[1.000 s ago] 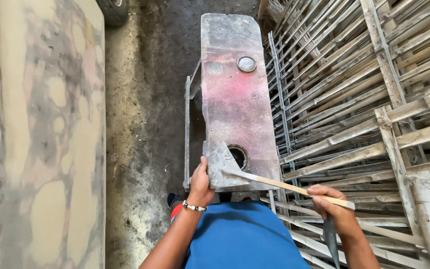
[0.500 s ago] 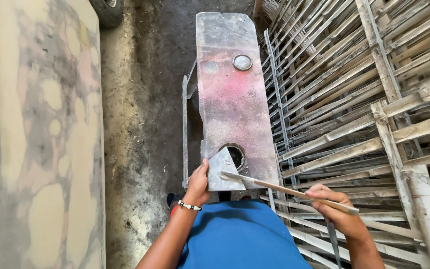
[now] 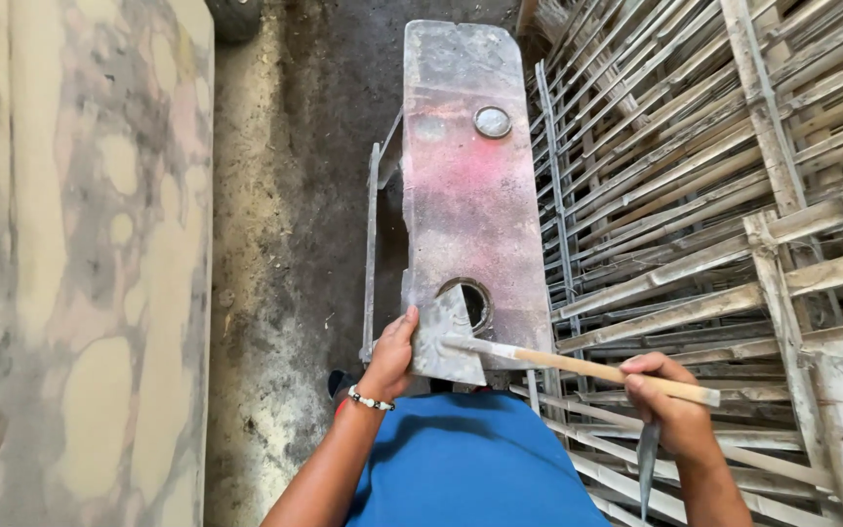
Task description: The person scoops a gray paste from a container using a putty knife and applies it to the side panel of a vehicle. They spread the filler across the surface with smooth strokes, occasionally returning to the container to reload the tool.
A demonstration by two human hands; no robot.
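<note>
Barely any shift since a second ago: the left hand [image 3: 389,353] still pins the grey, dusty flat metal blade [image 3: 448,337] against the near end of the long pinkish-grey worn slab bench [image 3: 470,195], beside its round hole [image 3: 470,301]. The right hand [image 3: 670,405] stays wrapped around the pale wooden handle [image 3: 587,368], which meets the blade at its socket (a thin dark metal strip [image 3: 646,464] hangs below that fist). My read: the head looks seated, the fixing unfinished. Count: one blade, one handle, one bench, one round metal disc [image 3: 492,121], many bamboo-slat frames [image 3: 734,195].
</note>
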